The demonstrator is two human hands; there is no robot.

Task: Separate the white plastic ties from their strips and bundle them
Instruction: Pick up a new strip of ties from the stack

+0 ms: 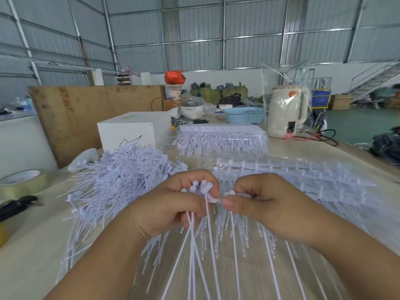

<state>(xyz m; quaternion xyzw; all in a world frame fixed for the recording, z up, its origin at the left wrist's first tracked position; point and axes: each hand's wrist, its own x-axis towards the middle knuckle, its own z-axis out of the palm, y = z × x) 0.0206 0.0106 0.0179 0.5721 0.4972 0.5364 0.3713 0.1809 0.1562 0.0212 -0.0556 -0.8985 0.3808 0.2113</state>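
My left hand grips a small bunch of loose white ties by their heads, their thin tails hanging toward me. My right hand pinches the strip of joined ties right beside the left thumb, so the two hands almost touch. A loose heap of separated ties lies left of my hands. Layered strips with ties attached lie under and right of my right hand. Farther back sits a wrapped stack of strips.
A white box stands behind the heap. A tape roll and a dark tool lie at the table's left edge. A blue basket, a bagged white kettle and cables sit at the back.
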